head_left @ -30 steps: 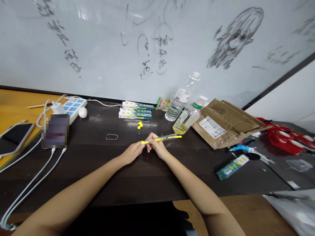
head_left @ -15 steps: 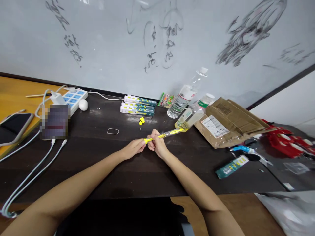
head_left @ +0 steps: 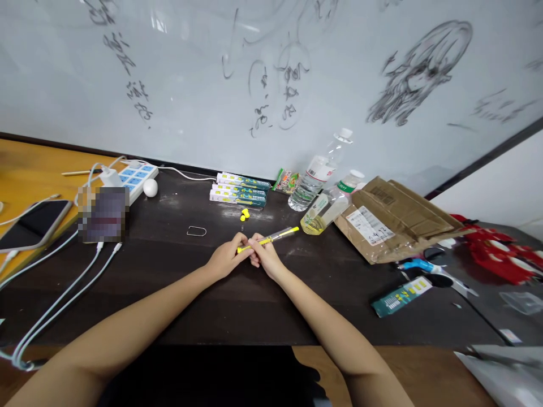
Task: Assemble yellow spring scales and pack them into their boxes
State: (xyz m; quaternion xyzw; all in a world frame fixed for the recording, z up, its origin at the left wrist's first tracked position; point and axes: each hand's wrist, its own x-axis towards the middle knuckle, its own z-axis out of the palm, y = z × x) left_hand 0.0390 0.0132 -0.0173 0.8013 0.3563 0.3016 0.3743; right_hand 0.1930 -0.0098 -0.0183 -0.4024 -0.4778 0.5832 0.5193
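Observation:
Between my hands is a slim yellow-and-clear tube point(head_left: 278, 234), shaped like a syringe, its yellow tip pointing right and away from me. My right hand point(head_left: 263, 254) is closed round its middle. My left hand point(head_left: 227, 257) pinches the yellow rear end, its fingertips close to my right hand. Two small yellow pieces point(head_left: 245, 214) lie on the table just beyond the hands. A bent wire loop point(head_left: 197, 231) lies to their left. Three slim printed boxes point(head_left: 240, 195) are lined up at the whiteboard, and one more box point(head_left: 401, 297) lies on the right.
A water bottle point(head_left: 311, 183) and a bottle with yellow liquid point(head_left: 324, 212) stand beyond the tube's tip, beside a cardboard parcel point(head_left: 382, 220) and a snack packet point(head_left: 286, 181). Scissors point(head_left: 441, 271) are farther right. On the left are a power strip point(head_left: 139, 180), white ball point(head_left: 150, 187), phone point(head_left: 34, 225) and cables.
The tube's tip has swung left, away from the bottle with yellow liquid. My left fingers have moved up against my right hand. The view has tilted up a little.

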